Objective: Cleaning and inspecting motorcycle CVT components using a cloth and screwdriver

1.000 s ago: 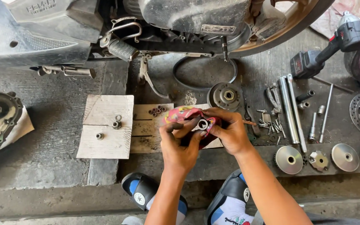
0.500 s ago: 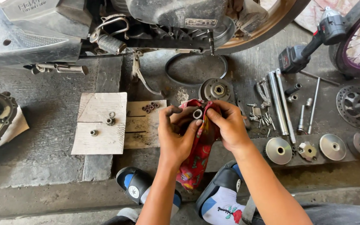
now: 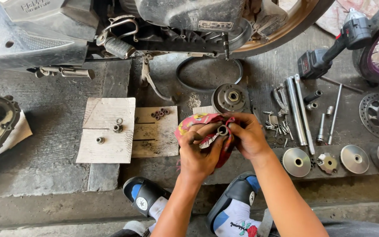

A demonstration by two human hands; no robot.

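At centre frame, both hands work one small part above the concrete floor.

- Left hand: fingers curled, cradling a red patterned rag from below, apparently as a wiping pad.
- Right hand: thumb and fingertips pinching a short grey metal bushing, bore facing up, pressed into the rag.
- At 9 o'clock: two flat cardboard sheets holding small metal rollers and collars, seemingly to keep loose pieces off the grit.
- At 12 o'clock: round grey clutch assembly, black rubber drive belt, motorcycle underside.
- At 3 o'clock: long steel rods, bolts, round silver pulley discs.
- At 1 o'clock: red-and-black cordless impact driver.
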